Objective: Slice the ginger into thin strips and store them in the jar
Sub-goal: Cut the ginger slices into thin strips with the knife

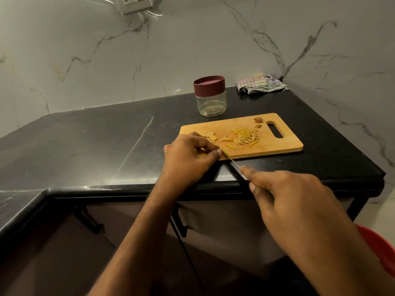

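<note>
A black stone counter (85, 135) meets grey-veined marble walls (192, 39); a wall socket (136, 4) sits above, brown cabinets (64, 253) below.

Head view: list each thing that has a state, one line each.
Jar: upright, lid on, no strips inside.
Strips: cut, piled on the board.
Slices: uncut, beside the left hand.
Knife: held by the right hand, tip on the board.
Left hand: fingers curled, pinning ginger.
Cloth: crumpled.
</note>
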